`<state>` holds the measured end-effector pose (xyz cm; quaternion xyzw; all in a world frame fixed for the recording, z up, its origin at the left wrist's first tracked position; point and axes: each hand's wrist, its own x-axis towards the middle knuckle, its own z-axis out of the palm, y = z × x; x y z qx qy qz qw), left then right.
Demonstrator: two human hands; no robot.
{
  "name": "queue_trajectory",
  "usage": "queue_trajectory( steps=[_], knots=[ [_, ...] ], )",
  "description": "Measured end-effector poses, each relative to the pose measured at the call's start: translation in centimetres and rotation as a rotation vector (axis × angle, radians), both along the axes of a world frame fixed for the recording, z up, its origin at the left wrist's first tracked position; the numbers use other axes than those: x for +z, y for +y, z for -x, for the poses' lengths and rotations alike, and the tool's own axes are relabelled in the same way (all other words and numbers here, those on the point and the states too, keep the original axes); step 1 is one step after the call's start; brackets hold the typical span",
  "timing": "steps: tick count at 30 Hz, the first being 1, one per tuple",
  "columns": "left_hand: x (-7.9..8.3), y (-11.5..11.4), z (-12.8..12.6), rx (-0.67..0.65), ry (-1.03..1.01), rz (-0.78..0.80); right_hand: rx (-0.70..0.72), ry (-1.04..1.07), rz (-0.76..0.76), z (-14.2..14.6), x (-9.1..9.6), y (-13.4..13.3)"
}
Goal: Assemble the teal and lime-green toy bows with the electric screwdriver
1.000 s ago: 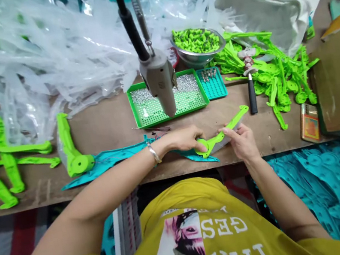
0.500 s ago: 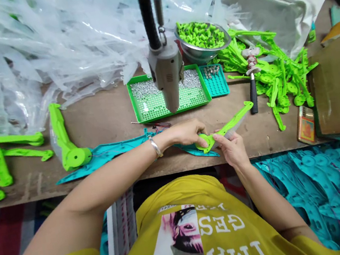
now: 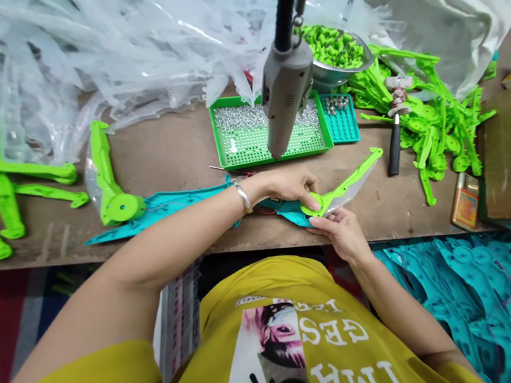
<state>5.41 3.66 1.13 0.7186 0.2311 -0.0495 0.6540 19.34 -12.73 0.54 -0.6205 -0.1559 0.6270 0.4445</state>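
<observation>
Pressing the thumb of the left hand [image 3: 291, 187] onto the round end of a lime-green arm [image 3: 355, 175], right of centre in the frame; cannot tell the hold of the fingers behind it. Gripping the end of a teal panel [image 3: 188, 197] just below with the right hand [image 3: 346, 235], thumb on top. Bearing, on the panel's left part, a second lime-green arm [image 3: 103, 168] at centre left. Beyond, toward upper centre, on to a green tray [image 3: 249, 152] of small metal pieces [image 3: 243, 118] beneath a hanging power tool [image 3: 286, 98], with a metal bowl [image 3: 329, 78] near.
</observation>
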Motion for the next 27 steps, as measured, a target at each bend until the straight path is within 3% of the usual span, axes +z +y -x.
queue_trajectory(
  steps=[6, 10, 17, 27],
  knots=[
    [-0.8, 0.6, -0.2, -0.025, 0.036, 0.013, 0.195, -0.001, 0.067, -2.1, 1.1, 0.6],
    [-0.7, 0.9, -0.4, -0.032, 0.044, -0.013, 0.145, -0.018, 0.089, -2.4, 1.2, 1.2],
    [-0.5, 0.7, -0.3, -0.013, 0.030, 0.014, 0.072, -0.113, -0.066, -0.6, 0.7, 1.2],
    [-0.6, 0.5, -0.6, 0.019, 0.029, -0.056, 0.100, -0.123, -0.029, -0.3, 1.1, 1.4]
  ],
)
